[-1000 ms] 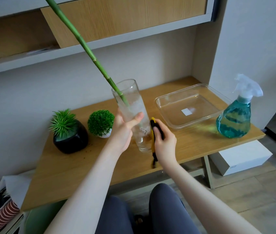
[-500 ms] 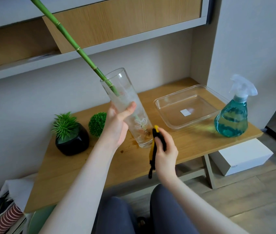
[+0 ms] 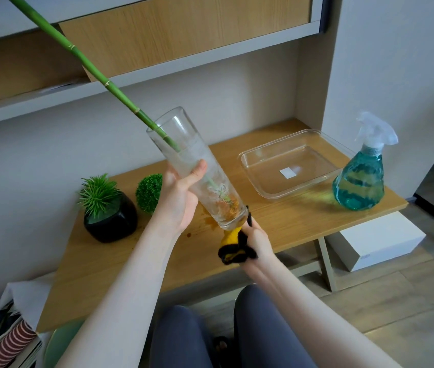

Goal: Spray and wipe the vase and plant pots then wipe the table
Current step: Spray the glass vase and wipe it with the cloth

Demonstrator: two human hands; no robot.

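My left hand (image 3: 181,197) grips a tall clear glass vase (image 3: 197,166) around its middle, lifted off the wooden table (image 3: 131,256) and tilted with its mouth up to the left. A long green bamboo stalk (image 3: 86,62) leans out of the vase, with roots at the bottom. My right hand (image 3: 257,240) holds a yellow and black cloth (image 3: 233,244) pressed against the vase's base. A black pot (image 3: 111,221) with a spiky green plant and a small round green plant (image 3: 148,192) stand on the table at the left. A teal spray bottle (image 3: 361,179) stands at the right.
A clear rectangular glass dish (image 3: 290,166) lies on the table between the vase and the spray bottle. Brown stains (image 3: 208,224) mark the wood under the vase. Shelves (image 3: 157,75) hang above. A white box (image 3: 380,240) sits on the floor at right, my knees below the table edge.
My left hand raised the vase off the table and tipped it further left. My right hand moved the cloth from the vase's side to under its base.
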